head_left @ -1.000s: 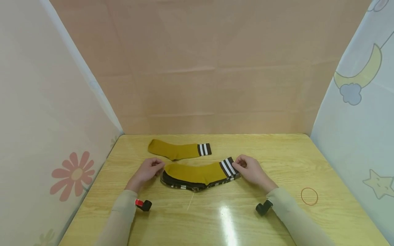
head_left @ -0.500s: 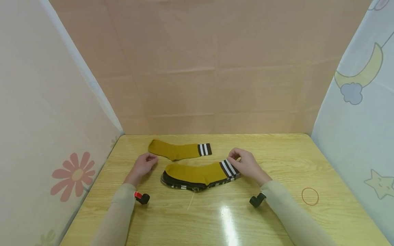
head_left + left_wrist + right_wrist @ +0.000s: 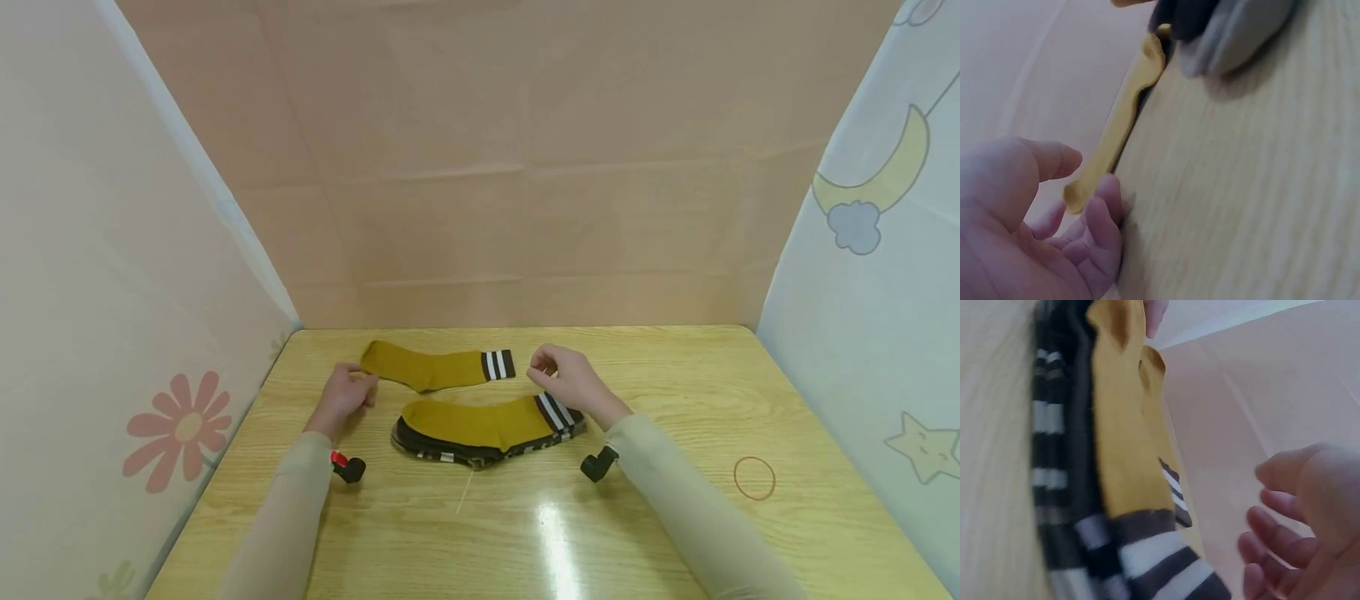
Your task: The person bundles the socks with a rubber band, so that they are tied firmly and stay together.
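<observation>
A mustard sock point(image 3: 427, 367) with a dark, white-striped cuff lies flat toward the back of the table. My left hand point(image 3: 345, 393) is at its toe end; in the left wrist view the thumb and loosely bent fingers are parted, and whether they touch the sock I cannot tell. Just right of the cuff is my right hand point(image 3: 566, 377), raised, holding nothing, its fingers loosely bent in the right wrist view. Nearer me lies a stack of socks point(image 3: 450, 457), dark and patterned below, with a second mustard sock point(image 3: 472, 421) on top.
On the right of the wooden table point(image 3: 660, 533) lies a thin reddish-brown ring point(image 3: 753, 478). A pale thin strand point(image 3: 465, 492) extends forward from the stack. A tan back wall point(image 3: 517, 208) and patterned side panels border the table.
Both hands have left the ends of the stack and moved away from me toward the back sock, the right hand also shifting left. The mustard sock stays on the stack.
</observation>
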`<state>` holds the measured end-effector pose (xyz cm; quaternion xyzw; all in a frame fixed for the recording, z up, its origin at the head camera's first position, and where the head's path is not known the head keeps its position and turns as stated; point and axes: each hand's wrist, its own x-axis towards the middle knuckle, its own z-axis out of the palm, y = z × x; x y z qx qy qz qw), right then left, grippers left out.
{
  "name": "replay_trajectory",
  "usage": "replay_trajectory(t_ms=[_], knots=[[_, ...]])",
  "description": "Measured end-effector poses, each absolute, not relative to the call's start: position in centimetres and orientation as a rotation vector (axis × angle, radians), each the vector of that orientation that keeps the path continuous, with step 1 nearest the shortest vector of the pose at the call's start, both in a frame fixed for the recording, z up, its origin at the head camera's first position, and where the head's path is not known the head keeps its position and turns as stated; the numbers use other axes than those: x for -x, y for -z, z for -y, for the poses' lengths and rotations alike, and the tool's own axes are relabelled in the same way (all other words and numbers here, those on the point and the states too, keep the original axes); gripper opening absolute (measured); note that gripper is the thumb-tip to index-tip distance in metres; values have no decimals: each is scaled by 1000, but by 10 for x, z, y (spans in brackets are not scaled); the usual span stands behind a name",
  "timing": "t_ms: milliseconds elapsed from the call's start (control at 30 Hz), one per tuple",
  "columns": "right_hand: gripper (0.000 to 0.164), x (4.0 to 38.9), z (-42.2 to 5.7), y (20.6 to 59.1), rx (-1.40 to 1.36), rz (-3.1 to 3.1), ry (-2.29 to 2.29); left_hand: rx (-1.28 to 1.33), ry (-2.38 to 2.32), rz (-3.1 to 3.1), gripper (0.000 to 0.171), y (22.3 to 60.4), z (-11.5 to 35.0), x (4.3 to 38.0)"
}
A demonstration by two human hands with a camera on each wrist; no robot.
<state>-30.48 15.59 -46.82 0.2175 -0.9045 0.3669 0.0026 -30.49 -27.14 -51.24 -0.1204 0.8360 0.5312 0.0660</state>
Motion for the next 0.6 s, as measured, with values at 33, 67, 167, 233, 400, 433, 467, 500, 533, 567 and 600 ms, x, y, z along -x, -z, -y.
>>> replay_trajectory(t_ms=[33, 67, 167, 233, 400, 433, 467, 500, 533, 567, 600], knots=[[14, 307, -154, 467, -697, 2860, -1145, 365, -1599, -2516, 65, 512, 272, 307], [18, 310, -151, 467, -712, 2885, -1140, 365, -1590, -2512, 68, 512, 272, 309], [27, 316, -145, 464, -725, 2961, -1126, 369, -1556, -2525, 78, 510, 272, 315], [32, 320, -141, 465, -711, 3002, -1107, 379, -1552, -2520, 81, 509, 273, 318], [38, 329, -133, 467, -627, 3055, -1118, 417, -1538, -2521, 82, 509, 276, 324], [38, 330, -132, 467, -616, 3060, -1130, 424, -1529, -2529, 82, 509, 276, 325], [38, 332, -131, 468, -608, 3066, -1132, 431, -1525, -2535, 81, 509, 276, 326], [39, 333, -130, 468, -605, 3069, -1130, 427, -1521, -2543, 80, 508, 276, 326], [39, 335, -129, 468, -603, 3073, -1124, 421, -1512, -2556, 78, 507, 275, 326], [38, 337, -128, 469, -603, 3077, -1109, 413, -1508, -2562, 76, 506, 275, 326], [38, 340, -127, 470, -603, 3081, -1095, 412, -1500, -2571, 74, 506, 274, 327]])
